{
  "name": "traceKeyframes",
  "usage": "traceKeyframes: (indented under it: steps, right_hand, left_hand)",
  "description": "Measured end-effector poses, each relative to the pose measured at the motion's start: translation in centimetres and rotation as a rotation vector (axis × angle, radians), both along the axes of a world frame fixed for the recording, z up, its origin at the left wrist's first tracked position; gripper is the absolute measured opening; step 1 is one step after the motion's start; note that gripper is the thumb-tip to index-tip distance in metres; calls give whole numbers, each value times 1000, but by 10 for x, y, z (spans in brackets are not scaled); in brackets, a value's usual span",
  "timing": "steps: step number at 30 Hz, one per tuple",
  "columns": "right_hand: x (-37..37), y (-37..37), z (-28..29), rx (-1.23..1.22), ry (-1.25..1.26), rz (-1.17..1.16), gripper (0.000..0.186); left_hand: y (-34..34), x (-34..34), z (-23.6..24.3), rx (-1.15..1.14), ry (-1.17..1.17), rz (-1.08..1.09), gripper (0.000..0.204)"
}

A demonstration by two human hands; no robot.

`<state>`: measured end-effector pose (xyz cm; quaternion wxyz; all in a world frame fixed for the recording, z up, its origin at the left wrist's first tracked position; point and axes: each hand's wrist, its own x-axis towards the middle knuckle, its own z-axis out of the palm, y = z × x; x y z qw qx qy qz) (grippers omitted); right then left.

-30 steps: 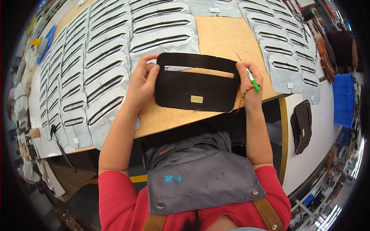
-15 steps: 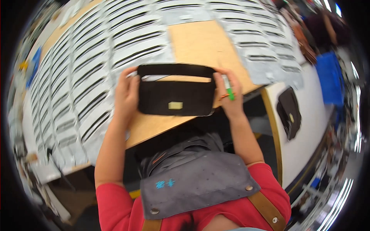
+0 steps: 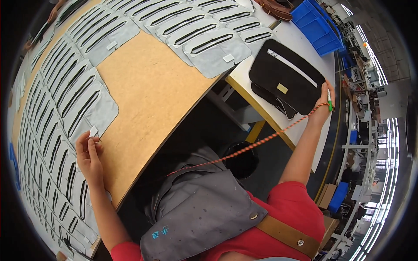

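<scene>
My right hand (image 3: 321,104) grips the right edge of a flat black panel (image 3: 283,76) with rounded corners, a long slot and a small pale yellow label. Tucked in the same hand is a white and green pen (image 3: 329,101). An orange and dark twisted cord (image 3: 252,144) stretches from that hand to my apron. The panel is over other black pieces (image 3: 265,96) on the white side table. My left hand (image 3: 90,156) has loosely curled fingers, apart, beside a white tag (image 3: 93,130) on a grey slotted sheet (image 3: 106,106). Whether its fingertips touch the tag is hard to see.
Overlapping rows of grey slotted sheets (image 3: 174,26) cover much of the wooden table (image 3: 148,82). A blue crate (image 3: 317,26) and a brown leather item (image 3: 276,9) are beyond the white side table (image 3: 305,145). A gap with a dark stool (image 3: 241,158) separates the tables.
The black panel has gone from between both hands over the wooden table to the white table, in my right hand. My left hand has let go and moved left to the grey sheets.
</scene>
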<state>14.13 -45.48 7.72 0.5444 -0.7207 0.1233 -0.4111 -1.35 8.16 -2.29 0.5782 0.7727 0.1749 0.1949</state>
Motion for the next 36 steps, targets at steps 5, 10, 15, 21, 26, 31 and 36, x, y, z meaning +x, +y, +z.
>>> traceKeyframes:
  steps: [5,10,15,21,26,31,36]
  right_hand:
    - [-4,-62,-40,-811,75,-318,23]
    - [-20,59,-12,-230,6,86,22]
    - [-28,133,-51,-407,30,560,22]
    - [-40,156,-65,-505,86,687,17]
    - [-40,139,-74,-360,131,670,15]
    - [-38,144,-76,-329,198,728,22]
    - [-42,153,-67,-344,201,826,29]
  left_hand:
    - [-3,4,8,46,27,10,21]
    - [-13,24,31,424,-19,-52,16]
    - [-18,118,37,749,-113,-288,17]
    - [4,229,23,1280,51,-329,19]
    - [-7,282,33,1414,356,-397,16]
    - [-22,289,20,1409,326,-307,18]
    - [-2,268,29,731,-44,93,20]
